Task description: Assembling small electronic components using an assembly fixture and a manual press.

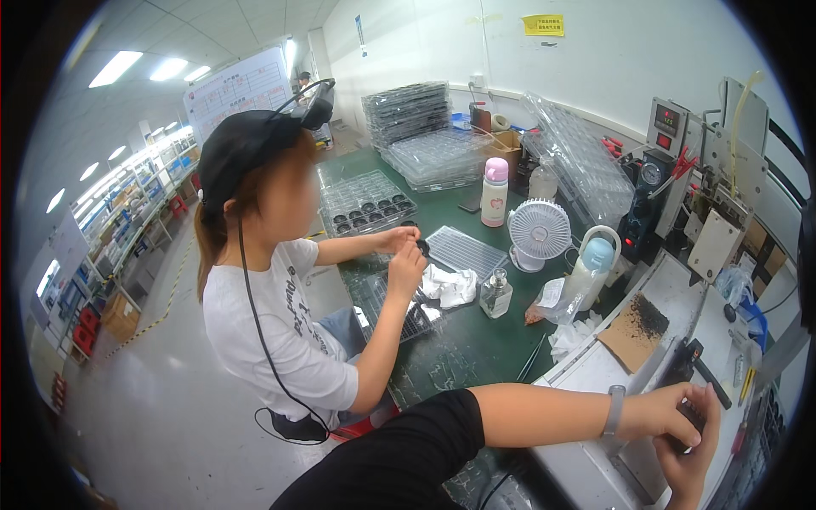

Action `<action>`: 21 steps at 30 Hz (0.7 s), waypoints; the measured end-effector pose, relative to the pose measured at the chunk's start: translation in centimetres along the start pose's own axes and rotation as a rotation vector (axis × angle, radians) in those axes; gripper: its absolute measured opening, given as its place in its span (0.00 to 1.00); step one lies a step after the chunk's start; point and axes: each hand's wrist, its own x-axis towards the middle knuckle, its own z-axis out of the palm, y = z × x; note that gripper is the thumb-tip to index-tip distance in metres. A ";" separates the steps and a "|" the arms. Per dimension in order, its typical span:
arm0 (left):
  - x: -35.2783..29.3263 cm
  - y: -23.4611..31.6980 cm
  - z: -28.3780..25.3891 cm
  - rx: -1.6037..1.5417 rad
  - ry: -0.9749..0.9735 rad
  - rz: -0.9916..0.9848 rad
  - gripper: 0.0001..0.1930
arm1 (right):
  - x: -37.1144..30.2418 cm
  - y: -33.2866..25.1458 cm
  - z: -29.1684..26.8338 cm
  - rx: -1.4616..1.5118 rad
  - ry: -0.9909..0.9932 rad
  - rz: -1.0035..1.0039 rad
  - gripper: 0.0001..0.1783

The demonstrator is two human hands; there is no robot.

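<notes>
My left hand, with a grey watch on its wrist, reaches across to the machine bench at the lower right. Its fingers are curled on a small dark piece, mostly hidden by the hands. From below, my right hand meets it with bent fingers at the same piece. A black lever-like handle lies just beyond them. Farther up the bench is a sheet of brown cardboard bearing a heap of small black bits.
A co-worker sits at the left, holding a small black ring. On the green table stand a glass bottle, a white fan, tweezers and clear trays. A press machine rises at the right.
</notes>
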 end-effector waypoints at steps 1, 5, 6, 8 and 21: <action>-0.1 0.2 0.0 -0.028 0.002 -0.043 0.32 | 0.0 0.0 0.0 -0.007 0.006 0.012 0.44; -0.5 0.5 0.2 -0.062 -0.012 -0.082 0.30 | -0.2 0.4 -0.2 -0.020 -0.026 -0.022 0.44; -0.4 0.4 0.2 -0.077 -0.020 -0.085 0.29 | -0.3 0.3 -0.3 -0.034 -0.018 -0.030 0.42; 0.0 0.1 0.1 -0.097 -0.040 -0.093 0.29 | -0.2 -0.4 -0.4 -0.060 -0.007 -0.031 0.40; 1.7 1.3 -3.2 0.553 0.363 0.662 0.26 | 3.9 2.7 -6.0 -0.598 0.102 0.502 0.24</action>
